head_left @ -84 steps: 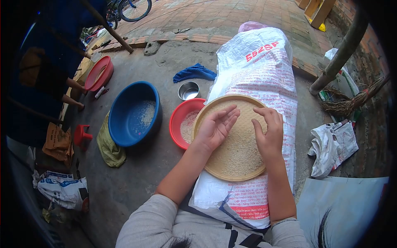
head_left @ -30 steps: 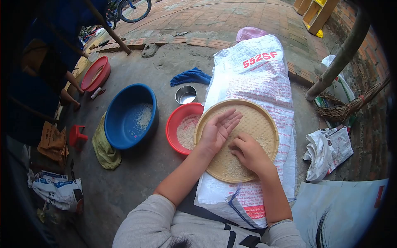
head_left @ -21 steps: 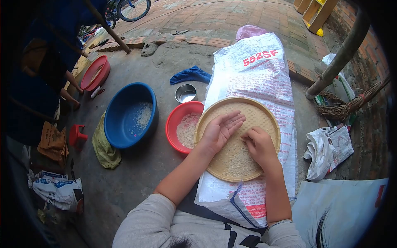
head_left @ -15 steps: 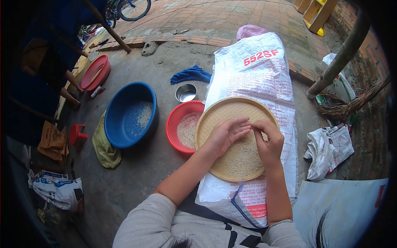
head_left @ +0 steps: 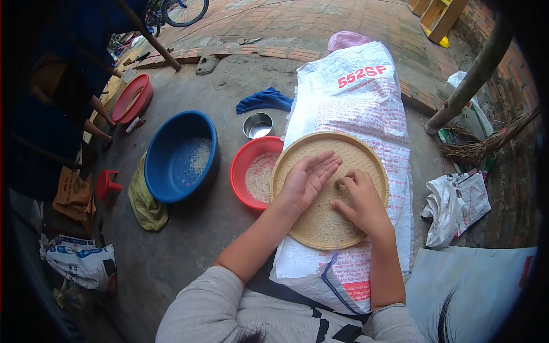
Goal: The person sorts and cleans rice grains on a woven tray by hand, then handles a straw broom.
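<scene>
A round woven tray (head_left: 354,150) lies on a white printed sack (head_left: 349,108), with pale grains (head_left: 329,226) spread mostly over its lower part. Above the tray's left half is my left hand (head_left: 309,180), palm turned up and fingers stretched out; whether small bits lie in it is too small to tell. My right hand (head_left: 361,201) is over the right half, close to the grains, thumb and fingers apart with nothing visible between them. Left of the tray stands a red basin (head_left: 237,177) holding grains.
A blue basin (head_left: 166,163) with some grains stands left, beside a green sack (head_left: 143,197). A metal bowl (head_left: 258,126) and blue cloth (head_left: 263,101) lie beyond the red basin. A wooden post (head_left: 474,80) leans at right. Another person's legs (head_left: 98,134) show far left.
My right hand has moved down and left from my left fingertips toward the grains, and its pinched fingers have spread. My left hand has shifted slightly left, its palm more exposed.
</scene>
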Demonstrator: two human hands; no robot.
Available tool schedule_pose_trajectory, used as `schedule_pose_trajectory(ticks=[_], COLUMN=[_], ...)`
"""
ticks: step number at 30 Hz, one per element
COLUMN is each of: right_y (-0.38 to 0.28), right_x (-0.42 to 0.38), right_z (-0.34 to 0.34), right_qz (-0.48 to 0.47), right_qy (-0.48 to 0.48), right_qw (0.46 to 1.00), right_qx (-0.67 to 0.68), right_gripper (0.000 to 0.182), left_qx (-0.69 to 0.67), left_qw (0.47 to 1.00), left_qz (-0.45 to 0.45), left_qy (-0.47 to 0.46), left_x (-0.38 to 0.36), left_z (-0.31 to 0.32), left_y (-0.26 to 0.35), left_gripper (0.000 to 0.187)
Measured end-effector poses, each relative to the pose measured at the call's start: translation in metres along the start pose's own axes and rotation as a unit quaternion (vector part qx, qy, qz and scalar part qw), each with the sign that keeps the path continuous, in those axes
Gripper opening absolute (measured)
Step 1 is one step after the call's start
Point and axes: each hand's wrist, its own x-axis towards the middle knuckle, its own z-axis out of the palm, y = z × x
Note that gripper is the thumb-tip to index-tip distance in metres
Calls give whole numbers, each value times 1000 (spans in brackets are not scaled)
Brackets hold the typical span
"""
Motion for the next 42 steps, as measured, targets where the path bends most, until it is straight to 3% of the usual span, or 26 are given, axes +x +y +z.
schedule_pose_trajectory(ticks=[3,5,10,14,17,19,23,27,33,36,38,42], right_y=[-10,-11,-4,-2,1,2,-3,-9,-1,3,1,-8], right_x=[2,0,1,2,4,8,13,12,7,1,-4,-5], right_z=[-3,2,10,6,2,-2,0,4,-3,3,6,8], right_qz=[-21,-30,-33,-32,-21,-3,-15,-39,53,56,1,-10], right_qy=[-76,-73,-125,-116,-47,81,216,173,172,113,26,-5], right_qw=[996,995,985,986,990,989,961,967,979,990,999,1000], right_qx=[50,67,113,117,129,125,172,184,97,56,-44,-6], right_gripper=[39,37,11,5,6,7,15,16,21,29,31,29], left_qx=[5,15,8,19,23,25,62,68,12,-16,-14,8], left_qw=[1000,1000,1000,1000,1000,999,996,993,998,1000,1000,1000], left_qz=[10,13,15,11,-4,-27,-62,-81,-56,-13,-10,3], left_qy=[2,1,-2,2,5,5,-18,-52,-16,-3,1,0], left_x=[-2,-3,-1,-1,-2,-2,-7,-10,-7,-5,-6,-8], left_z=[2,2,-2,-3,-2,-1,4,4,3,-1,1,1], left_y=[1,2,1,1,1,0,-7,-15,-3,-1,-2,-2], left_gripper=[39,39,40,40,40,39,37,32,37,39,39,40])
